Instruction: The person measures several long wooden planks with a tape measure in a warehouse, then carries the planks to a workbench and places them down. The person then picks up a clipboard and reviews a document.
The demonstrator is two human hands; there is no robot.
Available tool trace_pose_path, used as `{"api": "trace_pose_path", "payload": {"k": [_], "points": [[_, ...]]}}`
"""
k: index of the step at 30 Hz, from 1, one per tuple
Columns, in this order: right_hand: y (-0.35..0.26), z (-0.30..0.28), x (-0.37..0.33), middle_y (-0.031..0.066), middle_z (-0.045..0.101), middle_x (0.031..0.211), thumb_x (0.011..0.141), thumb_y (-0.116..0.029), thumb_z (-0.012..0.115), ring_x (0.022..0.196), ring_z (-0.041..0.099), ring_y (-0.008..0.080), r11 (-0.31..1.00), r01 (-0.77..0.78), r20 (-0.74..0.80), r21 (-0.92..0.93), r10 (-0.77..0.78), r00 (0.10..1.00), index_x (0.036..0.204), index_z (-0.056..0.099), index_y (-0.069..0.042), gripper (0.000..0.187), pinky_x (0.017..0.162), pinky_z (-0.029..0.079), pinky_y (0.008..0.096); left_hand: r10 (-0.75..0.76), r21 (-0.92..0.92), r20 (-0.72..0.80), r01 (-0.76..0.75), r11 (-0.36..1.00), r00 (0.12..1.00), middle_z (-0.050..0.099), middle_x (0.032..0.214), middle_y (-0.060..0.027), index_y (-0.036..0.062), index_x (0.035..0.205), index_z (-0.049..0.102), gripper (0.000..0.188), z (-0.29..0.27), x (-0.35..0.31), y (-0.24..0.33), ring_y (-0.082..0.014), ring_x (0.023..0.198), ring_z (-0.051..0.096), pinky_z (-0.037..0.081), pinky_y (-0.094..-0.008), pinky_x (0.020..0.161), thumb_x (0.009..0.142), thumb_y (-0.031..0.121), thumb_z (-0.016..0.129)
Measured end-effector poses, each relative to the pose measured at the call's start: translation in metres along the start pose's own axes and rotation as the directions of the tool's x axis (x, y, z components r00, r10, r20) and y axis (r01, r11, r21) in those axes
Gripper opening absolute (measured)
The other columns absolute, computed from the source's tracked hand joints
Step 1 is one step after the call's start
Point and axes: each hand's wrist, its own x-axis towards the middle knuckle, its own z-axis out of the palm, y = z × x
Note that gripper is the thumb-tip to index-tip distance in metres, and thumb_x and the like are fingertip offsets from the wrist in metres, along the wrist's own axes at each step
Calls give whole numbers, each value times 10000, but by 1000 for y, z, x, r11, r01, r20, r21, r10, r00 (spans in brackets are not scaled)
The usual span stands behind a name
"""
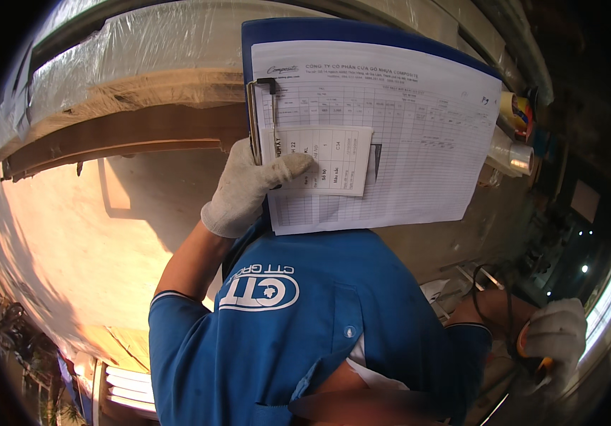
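Note:
My left hand (241, 188), in a whitish knit glove, grips a blue clipboard (369, 32) by its clip edge. The thumb presses a small white printed card (351, 163) against the clipped sheets. Those papers (426, 170) carry a printed table with some handwriting. The fingers behind the board are hidden. Out to the lower right, my right hand (557, 337), gloved too, is closed round a black and orange object (529, 348). Blur and the glove hide its exact kind.
A film-wrapped stack (177, 42) lies beyond the clipboard, with brown boards (128, 135) along its near side. Rolls of clear film or tape (515, 157) sit right of the papers. A dark cable (486, 280) loops near my right forearm.

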Motion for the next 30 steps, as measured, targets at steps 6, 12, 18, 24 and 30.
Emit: {"api": "trace_pose_path", "payload": {"k": [6,12,18,24,30], "points": [[-67,23,35,66,602,695,462,-224,563,611,599,217,890,-439,-184,-126,414,892,646,602,-85,234,491,382,399,33,1,10,-33,999,999,704,939,-144,-65,1059,669,379,6,-5,-6,-169,832,664,542,-302,792,842,231,762],[-71,30,50,71,602,720,436,-145,625,635,602,224,951,-288,-139,-117,271,952,619,586,-37,216,507,329,366,53,59,4,-53,997,999,703,966,-137,-61,1100,652,381,8,-11,-10,-166,846,664,543,-301,791,853,213,749],[-62,31,47,74,603,724,445,-145,639,633,601,213,981,-94,-146,-172,69,987,619,598,-39,208,512,312,354,53,140,-31,-48,989,998,700,993,-132,-60,1135,635,385,8,-16,-12,-162,863,665,546,-305,800,862,191,737],[-59,26,66,70,603,692,403,-154,576,600,597,223,984,-164,-70,-66,160,985,610,611,-39,239,484,315,360,97,-45,-25,-98,994,995,697,1010,-136,-57,1149,629,384,15,-17,-9,-165,883,664,546,-319,824,868,183,733],[13,29,75,16,571,673,643,-243,749,519,549,129,998,52,20,-32,-51,998,960,632,-230,339,415,352,265,154,14,1,-154,988,988,702,1006,-140,-54,1112,647,337,18,-9,-15,-160,889,659,540,-305,818,881,178,727]]}}
